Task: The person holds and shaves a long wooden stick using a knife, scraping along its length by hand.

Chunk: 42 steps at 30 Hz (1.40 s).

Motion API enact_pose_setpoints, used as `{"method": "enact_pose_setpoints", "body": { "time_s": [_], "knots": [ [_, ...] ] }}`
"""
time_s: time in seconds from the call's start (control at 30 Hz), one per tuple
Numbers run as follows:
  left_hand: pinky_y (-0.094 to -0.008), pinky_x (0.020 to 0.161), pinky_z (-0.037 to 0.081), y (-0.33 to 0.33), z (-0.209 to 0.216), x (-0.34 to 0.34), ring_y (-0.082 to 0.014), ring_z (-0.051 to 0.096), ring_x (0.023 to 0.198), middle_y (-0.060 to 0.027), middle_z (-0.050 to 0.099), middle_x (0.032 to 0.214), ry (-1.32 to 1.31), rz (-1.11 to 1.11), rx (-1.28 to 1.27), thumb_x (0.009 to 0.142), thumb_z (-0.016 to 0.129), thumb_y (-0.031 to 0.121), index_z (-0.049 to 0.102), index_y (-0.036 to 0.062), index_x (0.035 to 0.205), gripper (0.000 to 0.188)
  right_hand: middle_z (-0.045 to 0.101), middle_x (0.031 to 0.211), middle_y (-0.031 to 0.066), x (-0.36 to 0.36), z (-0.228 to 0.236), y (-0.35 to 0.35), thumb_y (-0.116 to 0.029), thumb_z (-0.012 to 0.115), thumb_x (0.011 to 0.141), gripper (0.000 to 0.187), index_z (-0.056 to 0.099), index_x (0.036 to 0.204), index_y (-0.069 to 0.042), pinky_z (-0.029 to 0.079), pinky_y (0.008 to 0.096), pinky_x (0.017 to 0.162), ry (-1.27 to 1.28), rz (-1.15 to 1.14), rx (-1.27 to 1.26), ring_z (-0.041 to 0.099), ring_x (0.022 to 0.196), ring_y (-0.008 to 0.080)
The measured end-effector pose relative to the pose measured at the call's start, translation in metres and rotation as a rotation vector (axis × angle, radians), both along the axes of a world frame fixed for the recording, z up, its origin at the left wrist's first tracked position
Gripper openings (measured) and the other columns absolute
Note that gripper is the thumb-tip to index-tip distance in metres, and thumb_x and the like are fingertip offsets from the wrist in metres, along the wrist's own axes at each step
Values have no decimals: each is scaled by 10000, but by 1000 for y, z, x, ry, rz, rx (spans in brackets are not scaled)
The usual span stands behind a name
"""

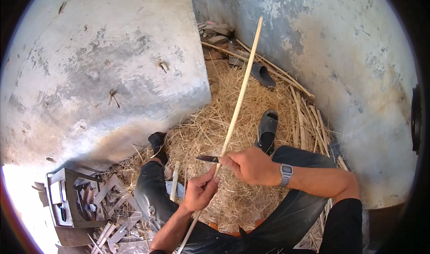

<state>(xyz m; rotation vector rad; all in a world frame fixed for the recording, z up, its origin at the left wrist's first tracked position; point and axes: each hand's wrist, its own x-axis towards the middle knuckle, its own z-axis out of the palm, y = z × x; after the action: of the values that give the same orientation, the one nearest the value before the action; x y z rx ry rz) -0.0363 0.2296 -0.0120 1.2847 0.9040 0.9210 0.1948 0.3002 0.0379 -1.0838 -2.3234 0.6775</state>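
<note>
One wooden frame [70, 204] sits far left. The left hand [201, 193] has its grip around one stick [241, 92], which slants up mid-view; one knife [207, 158] crosses it, grasped by the right hand [253, 166]. Further right come two sandals [268, 123] and, on the wrist, one watch [286, 174].

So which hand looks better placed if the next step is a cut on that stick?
Probably the right hand: it holds the knife, whose blade crosses the stick. The left hand grips the stick nearer the body, so seems better placed to steady it.

Pale shavings [188, 139] across the floor [244, 199]
</note>
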Motion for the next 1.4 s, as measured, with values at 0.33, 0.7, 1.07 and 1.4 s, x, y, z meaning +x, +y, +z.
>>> {"method": "enact_pose_setpoints", "body": {
  "time_s": [0.33, 0.7, 1.07, 1.4],
  "knots": [
    [-212, 501, 347, -27, 38, -8, -25, 449, 555, 37, 544, 659, -99, 87, 267, 1024, 607, 42, 620, -41, 1355, 342, 600, 572, 93, -8, 37, -62, -411, 546, 1062, 394, 755, 1024, -80, 422, 382, 443, 185, -82, 3, 553, 455, 229],
    [-206, 428, 286, -98, 234, -116, -41, 293, 439, 48, 408, 584, 310, 1378, 1259, 1106, 449, 262, 612, -42, 1072, 347, 427, 576, -86, 30, 85, -198, -178, 631, 1006, 164, 656, 1032, -18, 219, 212, 420, 1066, -258, -454, 334, 447, -6],
    [-517, 987, 547, -185, 18, 46, -351, 598, 1275, -207, 646, 1314, -594, 410, 182, 1087, 495, 316, 576, 70, 1077, 260, 704, 855, -2, -22, 21, -230, -219, 670, 1018, 333, 631, 1265, 1, 324, 198, 478, 1089, -511, -720, 460, 541, -6],
    [-419, 889, 556, -219, 20, 13, -354, 690, 1012, -188, 698, 1182, 539, 334, 677, 932, 667, 37, 554, -27, 1385, 471, 651, 755, -23, 30, -48, -163, -272, 700, 1005, 244, 706, 1045, -31, 326, 222, 436, 1137, -814, -457, 480, 509, 26]
  ]
}}
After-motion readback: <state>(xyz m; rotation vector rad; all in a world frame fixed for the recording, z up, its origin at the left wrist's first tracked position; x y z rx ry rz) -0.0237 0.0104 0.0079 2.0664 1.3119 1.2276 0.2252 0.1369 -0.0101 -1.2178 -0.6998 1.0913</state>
